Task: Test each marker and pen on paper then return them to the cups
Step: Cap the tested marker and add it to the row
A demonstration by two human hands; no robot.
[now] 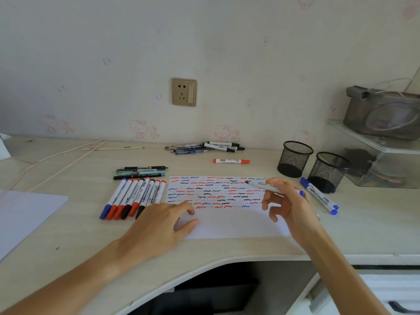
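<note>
Left hand (163,220) lies flat w/ relaxed fingers on the paper (227,223), near edge. Right hand (286,201) pinches a marker (270,187), tip over the paper's far right, long axis running left-right. Cups (294,159) stand empty beyond the paper, right hand nearer.

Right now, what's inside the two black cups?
Nothing shows inside either mesh cup; through the mesh they look empty, with only dark bottoms. The markers lie out on the desk, and the right hand holds one blue marker.
</note>
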